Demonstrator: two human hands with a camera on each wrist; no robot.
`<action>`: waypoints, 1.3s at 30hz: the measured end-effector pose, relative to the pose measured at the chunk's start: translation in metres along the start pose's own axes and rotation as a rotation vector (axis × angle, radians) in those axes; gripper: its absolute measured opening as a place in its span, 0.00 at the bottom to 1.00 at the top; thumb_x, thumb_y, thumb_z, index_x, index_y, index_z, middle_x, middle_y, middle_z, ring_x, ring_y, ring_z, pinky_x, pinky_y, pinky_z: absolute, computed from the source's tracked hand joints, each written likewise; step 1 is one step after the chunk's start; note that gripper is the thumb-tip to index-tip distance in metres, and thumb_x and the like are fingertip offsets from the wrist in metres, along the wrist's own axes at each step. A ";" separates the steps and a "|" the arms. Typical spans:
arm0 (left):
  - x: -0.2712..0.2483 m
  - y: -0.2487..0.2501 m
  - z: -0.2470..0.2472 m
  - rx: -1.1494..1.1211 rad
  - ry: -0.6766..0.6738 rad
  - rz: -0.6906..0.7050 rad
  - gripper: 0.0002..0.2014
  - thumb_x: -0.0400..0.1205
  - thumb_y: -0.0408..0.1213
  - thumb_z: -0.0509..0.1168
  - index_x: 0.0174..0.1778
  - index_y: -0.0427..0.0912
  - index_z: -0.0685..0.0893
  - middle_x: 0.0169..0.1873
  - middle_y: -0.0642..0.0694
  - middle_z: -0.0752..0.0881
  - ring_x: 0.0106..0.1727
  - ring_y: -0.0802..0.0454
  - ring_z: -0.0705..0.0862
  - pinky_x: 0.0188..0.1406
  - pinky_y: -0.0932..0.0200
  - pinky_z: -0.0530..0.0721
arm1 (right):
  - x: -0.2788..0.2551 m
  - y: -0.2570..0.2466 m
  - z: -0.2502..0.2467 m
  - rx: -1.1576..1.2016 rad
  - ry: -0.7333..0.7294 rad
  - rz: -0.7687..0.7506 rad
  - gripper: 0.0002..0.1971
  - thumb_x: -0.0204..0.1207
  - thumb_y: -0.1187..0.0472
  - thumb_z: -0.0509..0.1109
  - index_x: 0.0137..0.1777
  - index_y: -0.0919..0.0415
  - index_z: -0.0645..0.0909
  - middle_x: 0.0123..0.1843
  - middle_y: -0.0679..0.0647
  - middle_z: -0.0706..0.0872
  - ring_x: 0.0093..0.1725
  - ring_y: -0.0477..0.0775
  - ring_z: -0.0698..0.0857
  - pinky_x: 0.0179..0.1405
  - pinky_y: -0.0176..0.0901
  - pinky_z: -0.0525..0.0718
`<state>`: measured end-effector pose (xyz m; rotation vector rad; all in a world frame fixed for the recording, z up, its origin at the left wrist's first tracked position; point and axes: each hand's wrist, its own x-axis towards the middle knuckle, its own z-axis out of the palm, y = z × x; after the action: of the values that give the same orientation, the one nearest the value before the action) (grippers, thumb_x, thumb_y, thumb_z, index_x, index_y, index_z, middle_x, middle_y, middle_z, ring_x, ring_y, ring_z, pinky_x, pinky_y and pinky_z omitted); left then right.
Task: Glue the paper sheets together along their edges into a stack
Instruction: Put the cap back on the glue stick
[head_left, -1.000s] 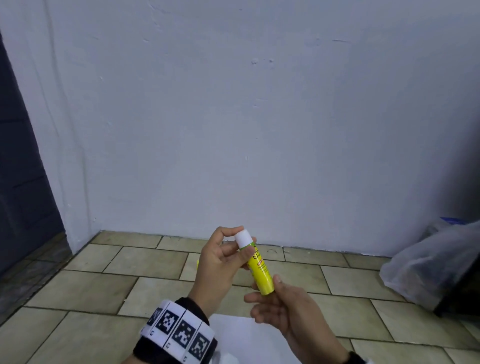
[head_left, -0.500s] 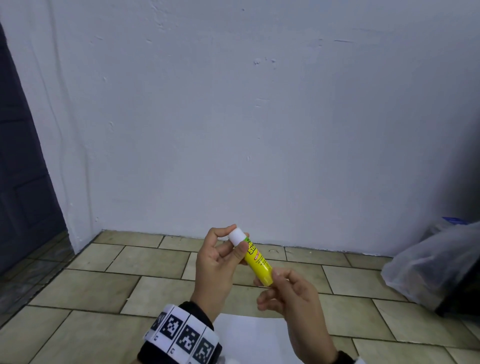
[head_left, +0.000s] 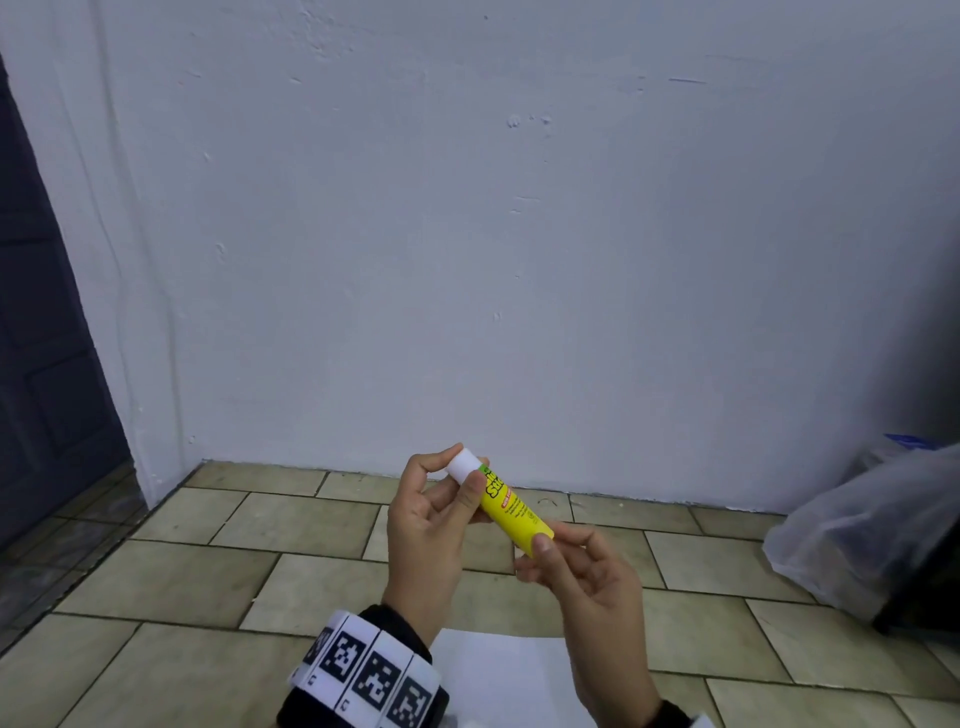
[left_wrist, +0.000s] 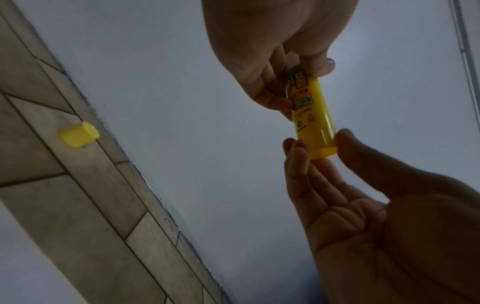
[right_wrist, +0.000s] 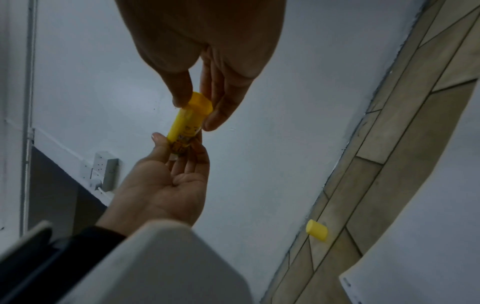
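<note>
A yellow glue stick (head_left: 514, 512) with its white glue tip bared is held in the air between both hands. My left hand (head_left: 457, 483) grips its upper end, thumb by the tip. My right hand (head_left: 537, 556) pinches the base knob with thumb and fingers. The left wrist view shows the glue stick (left_wrist: 309, 115), the left hand (left_wrist: 296, 86) above and the right hand (left_wrist: 320, 144) below. In the right wrist view the right hand (right_wrist: 196, 111) holds the base of the glue stick (right_wrist: 185, 121) and the left hand (right_wrist: 179, 146) the label end. White paper sheets (head_left: 498, 675) lie under my wrists.
The yellow cap (left_wrist: 79, 134) lies on the tiled floor (head_left: 208, 587) near the white wall (head_left: 519, 260); it also shows as the cap (right_wrist: 317, 232). A clear plastic bag (head_left: 872, 530) sits at the right. A dark door (head_left: 41, 364) is at the left.
The glue stick has tipped further, its white tip leaning left. My right hand went from cradling the base to pinching it with thumb and fingertips. The left hand kept its grip.
</note>
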<state>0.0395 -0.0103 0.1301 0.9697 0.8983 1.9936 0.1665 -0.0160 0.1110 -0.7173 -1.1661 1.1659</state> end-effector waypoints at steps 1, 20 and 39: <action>0.000 -0.001 0.000 -0.002 0.020 0.001 0.15 0.70 0.38 0.68 0.51 0.40 0.79 0.41 0.44 0.92 0.37 0.53 0.89 0.34 0.60 0.87 | 0.000 0.000 0.001 -0.018 0.003 -0.035 0.14 0.63 0.61 0.73 0.47 0.69 0.83 0.37 0.65 0.90 0.34 0.59 0.88 0.36 0.40 0.87; 0.023 0.011 -0.031 0.225 0.075 -0.070 0.14 0.85 0.43 0.61 0.64 0.62 0.82 0.43 0.48 0.92 0.46 0.59 0.86 0.46 0.53 0.82 | 0.068 0.004 -0.003 -1.179 -0.413 -0.362 0.16 0.79 0.42 0.60 0.54 0.51 0.80 0.40 0.40 0.84 0.44 0.43 0.82 0.47 0.37 0.76; 0.041 0.005 -0.087 0.413 -0.131 -0.174 0.18 0.72 0.27 0.76 0.58 0.42 0.86 0.48 0.49 0.91 0.43 0.60 0.86 0.37 0.70 0.81 | 0.133 0.147 0.083 -1.668 -1.214 0.024 0.29 0.76 0.68 0.71 0.76 0.65 0.68 0.74 0.64 0.74 0.71 0.66 0.75 0.67 0.54 0.74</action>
<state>-0.0536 -0.0013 0.1066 1.1867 1.3030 1.6092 0.0373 0.1416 0.0443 -1.1938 -3.2374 0.2538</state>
